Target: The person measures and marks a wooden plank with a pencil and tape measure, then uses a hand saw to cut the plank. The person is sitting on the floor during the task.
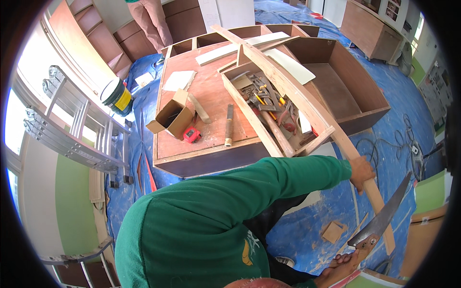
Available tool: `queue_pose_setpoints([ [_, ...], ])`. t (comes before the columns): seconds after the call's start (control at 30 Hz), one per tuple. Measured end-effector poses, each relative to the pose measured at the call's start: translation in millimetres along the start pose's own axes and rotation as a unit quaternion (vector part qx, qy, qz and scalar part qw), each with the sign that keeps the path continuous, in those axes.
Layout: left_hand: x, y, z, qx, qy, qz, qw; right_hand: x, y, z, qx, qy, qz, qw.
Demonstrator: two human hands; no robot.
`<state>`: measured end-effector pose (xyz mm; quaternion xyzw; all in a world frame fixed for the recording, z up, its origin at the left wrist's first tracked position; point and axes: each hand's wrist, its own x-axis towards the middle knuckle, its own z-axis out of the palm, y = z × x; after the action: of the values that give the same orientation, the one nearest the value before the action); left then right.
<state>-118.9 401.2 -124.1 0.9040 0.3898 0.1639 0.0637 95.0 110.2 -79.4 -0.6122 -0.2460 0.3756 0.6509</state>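
Note:
My left hand (362, 174) is wrapped over a long wooden board (293, 89), near its lower right end. The board slants across an open wooden toolbox (249, 117) and sticks out past the workpiece's edge. My right hand (342, 266) grips a handsaw (379, 225) by its wooden handle. The saw's blade points up and to the right, overlapping the board's free end in view; whether its teeth touch the wood I cannot tell. Inside the toolbox lie pliers, a hammer-like wooden handle (277, 132) and several other hand tools.
A cabinet carcass (201, 158) bears the toolbox, a red tape measure (192, 135), an open cardboard box (172, 117), a chisel-like tool (229, 126) and white strips. An aluminium ladder (72, 134) and bucket (116, 97) stand left. Blue sheeting (307, 235) covers the floor; cables (403, 139) lie right. Another person (150, 24) stands behind.

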Motion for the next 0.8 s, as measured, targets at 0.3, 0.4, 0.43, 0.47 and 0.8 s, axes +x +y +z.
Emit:
queue_pose_setpoints([
  [0.3, -0.3, 2.6, -0.1, 0.013, 0.002, 0.007, 1.0, 5.8, 5.3, -12.4, 0.022, -0.013, 0.009, 1.0],
  [0.4, -1.9, 6.0, -2.6, 0.013, 0.007, 0.007, 1.0, 3.6, 3.7, -12.1, 0.015, -0.004, 0.003, 1.0],
  [0.43, -2.1, 7.9, -4.0, 0.009, 0.0, 0.001, 1.0, 0.8, 3.0, -10.8, 0.009, 0.003, 0.0, 1.0],
  [0.47, -2.1, 9.8, -5.4, 0.005, -0.008, -0.004, 1.0, -1.7, 2.2, -9.4, 0.004, 0.01, -0.003, 1.0],
  [0.8, -13.2, 8.6, -29.0, -0.045, -0.011, -0.025, 0.999, -6.7, -9.9, 2.1, 0.05, -0.006, 0.034, 0.998],
])
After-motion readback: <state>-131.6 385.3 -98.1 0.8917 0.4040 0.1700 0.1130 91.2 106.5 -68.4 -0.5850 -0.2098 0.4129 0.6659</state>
